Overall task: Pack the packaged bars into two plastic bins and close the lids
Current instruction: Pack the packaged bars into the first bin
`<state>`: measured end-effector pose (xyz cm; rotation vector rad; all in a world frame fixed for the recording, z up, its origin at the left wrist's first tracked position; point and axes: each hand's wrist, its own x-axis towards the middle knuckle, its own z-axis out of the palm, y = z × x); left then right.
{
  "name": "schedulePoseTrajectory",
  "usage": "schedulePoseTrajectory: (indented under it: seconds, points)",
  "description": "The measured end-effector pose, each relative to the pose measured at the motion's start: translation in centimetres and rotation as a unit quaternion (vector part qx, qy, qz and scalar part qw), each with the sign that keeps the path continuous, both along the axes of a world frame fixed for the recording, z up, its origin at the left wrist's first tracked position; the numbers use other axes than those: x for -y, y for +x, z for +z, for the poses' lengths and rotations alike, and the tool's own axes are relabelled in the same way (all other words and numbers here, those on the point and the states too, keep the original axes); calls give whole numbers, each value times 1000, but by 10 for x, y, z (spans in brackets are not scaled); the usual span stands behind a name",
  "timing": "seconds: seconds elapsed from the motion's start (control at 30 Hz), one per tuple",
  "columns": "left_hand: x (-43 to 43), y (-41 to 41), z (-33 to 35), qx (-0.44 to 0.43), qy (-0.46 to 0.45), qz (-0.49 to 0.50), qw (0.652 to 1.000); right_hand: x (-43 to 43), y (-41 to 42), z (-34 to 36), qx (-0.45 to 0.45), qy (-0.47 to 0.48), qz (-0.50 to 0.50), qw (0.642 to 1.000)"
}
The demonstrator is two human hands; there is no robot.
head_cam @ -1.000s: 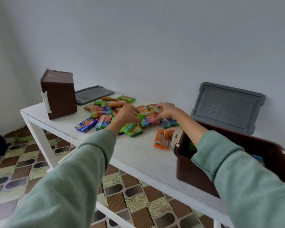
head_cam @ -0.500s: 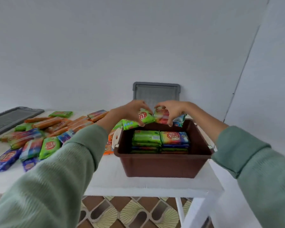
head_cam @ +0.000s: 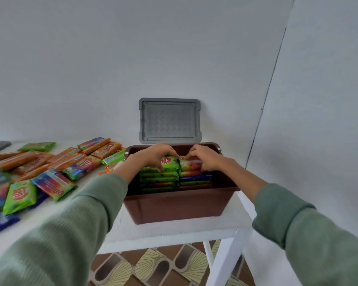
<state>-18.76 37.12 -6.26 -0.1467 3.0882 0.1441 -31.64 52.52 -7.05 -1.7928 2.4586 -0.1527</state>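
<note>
Both hands have come down into the rectangular brown plastic bin (head_cam: 174, 205), the left hand (head_cam: 154, 155) pinching a green wrapped bar (head_cam: 171, 163) flat on its left stack (head_cam: 159, 179), the right hand (head_cam: 206, 157) gripping an orange-red wrapped bar (head_cam: 191, 165) on its right stack (head_cam: 195, 180), long axes across the bin.

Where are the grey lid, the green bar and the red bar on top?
grey lid (head_cam: 170, 120): head view, middle of its ribbed panel.
green bar (head_cam: 172, 163): head view, wrapper beside the logo.
red bar (head_cam: 190, 167): head view, wrapper's near edge.
</note>
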Motion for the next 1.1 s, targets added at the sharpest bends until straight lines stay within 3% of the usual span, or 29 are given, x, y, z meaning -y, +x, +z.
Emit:
schedulePoseTrajectory:
  seconds: [0.13, 0.33, 0.43, 0.53, 0.63, 0.8, 1.0, 1.1]
  points:
    - [5, 0, -2, 6, 50, 18, 999, 2, -7, 2, 4, 14, 14, 1000]
    - [5, 4, -4, -11, 116, 37, 993, 3, -7, 1, 56, -44, 7, 997]
    - [5, 16, 2, -87, 151, 61, 983, 12, -2, 5, 75, -110, 6, 991]
    - [20, 40, 13, -223, 160, 113, 955, 38, 14, 17, 68, -169, 17, 983]
    - [43, 75, 25, -285, 130, 166, 935, 74, 41, 31, 80, -192, 57, 976]
    - [85, 149, 37, -293, 74, 295, 907, 142, 101, 42, 100, -189, 115, 970]
    - [129, 231, 25, -278, 56, 473, 834, 216, 173, 33, 123, -158, 169, 965]
    - [140, 258, 13, -263, 59, 517, 812, 247, 203, 17, 129, -120, 193, 965]
